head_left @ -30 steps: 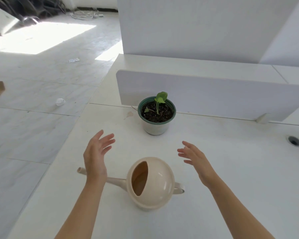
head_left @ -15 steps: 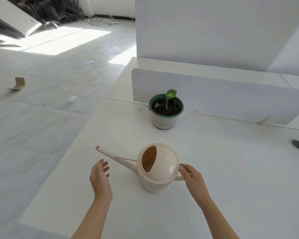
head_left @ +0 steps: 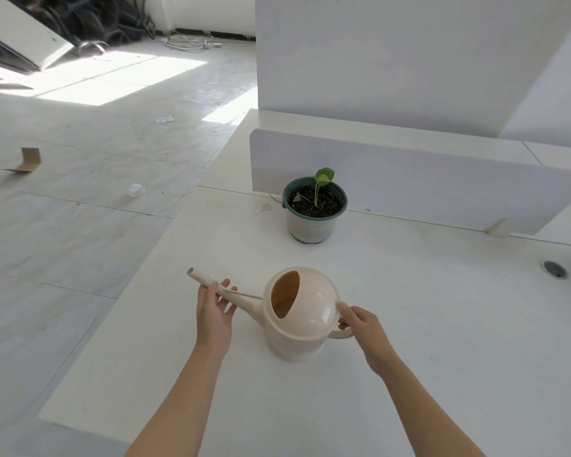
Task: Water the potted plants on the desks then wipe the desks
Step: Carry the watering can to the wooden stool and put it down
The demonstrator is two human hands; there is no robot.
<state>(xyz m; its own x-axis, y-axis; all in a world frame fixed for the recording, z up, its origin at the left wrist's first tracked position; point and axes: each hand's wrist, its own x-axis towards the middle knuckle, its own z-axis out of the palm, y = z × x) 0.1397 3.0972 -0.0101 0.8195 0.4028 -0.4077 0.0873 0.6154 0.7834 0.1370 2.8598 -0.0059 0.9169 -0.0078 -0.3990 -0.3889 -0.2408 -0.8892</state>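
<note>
A beige round watering can [head_left: 305,316] stands on the white desk [head_left: 442,341], its long spout pointing left. My right hand [head_left: 363,328] grips the handle at the can's right side. My left hand [head_left: 213,306] holds the spout from below, fingers curled around it. Beyond the can, near the low white divider [head_left: 442,179], a small pot [head_left: 312,219] with a green rim holds dark soil and one green seedling [head_left: 322,179].
The desk's left edge drops to a pale tiled floor with a cardboard scrap [head_left: 27,159], a small white object [head_left: 136,190] and cables [head_left: 188,42] at the back. A cable grommet [head_left: 554,269] sits in the desk at right. A second desk lies behind the divider.
Both hands came down from above the can. The right hand closed on the handle, then the left hand moved up and took the spout. The view pulled back from the pot.
</note>
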